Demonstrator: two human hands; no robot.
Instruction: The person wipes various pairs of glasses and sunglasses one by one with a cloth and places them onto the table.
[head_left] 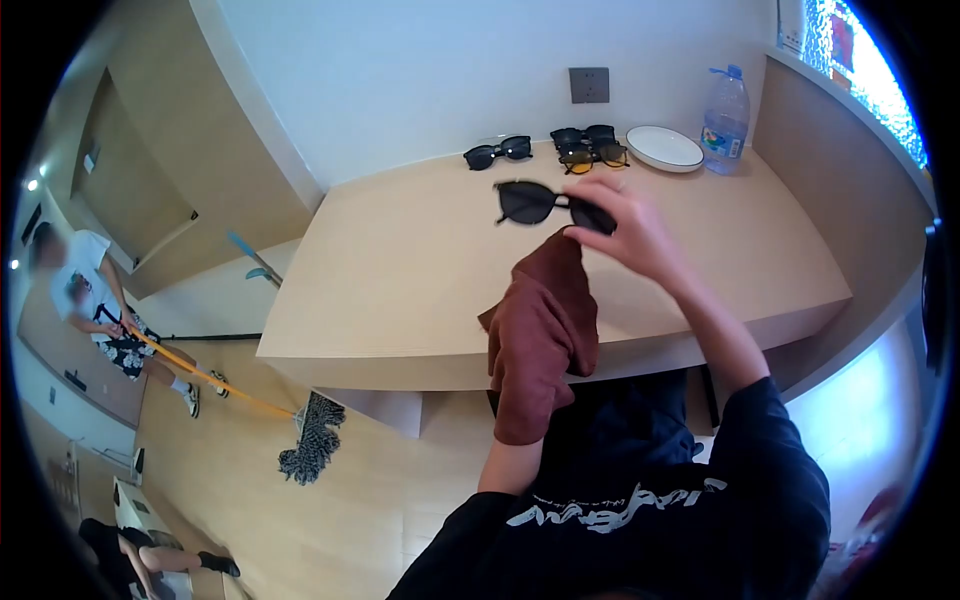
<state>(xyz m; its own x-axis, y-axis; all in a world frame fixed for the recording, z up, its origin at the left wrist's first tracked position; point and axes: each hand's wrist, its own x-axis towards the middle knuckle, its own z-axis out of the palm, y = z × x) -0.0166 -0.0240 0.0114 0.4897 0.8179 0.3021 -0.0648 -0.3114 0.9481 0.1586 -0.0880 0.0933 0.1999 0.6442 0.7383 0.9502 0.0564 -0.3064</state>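
My right hand [630,225] is closed on a pair of black sunglasses [527,202], with thumb and fingers around one lens end. The other dark lens points left, above the desk. A brown cloth [537,325] drapes over my left hand and wrist, so its fingers are hidden; only the forearm [512,466] shows below it. The cloth's raised tip is just under the sunglasses, close to my right thumb; whether they touch I cannot tell. Further back on the desk lie black sunglasses [498,152], another dark pair [583,138] and a yellow-lensed pair [592,158].
The pale wooden desk [390,290] meets a wall with a socket [589,85]. A white plate [665,148] and a plastic water bottle [726,120] stand at the back right, by a side panel [850,190]. At left, a person [95,290] holds a mop [315,440]; another person's leg [180,560] shows below.
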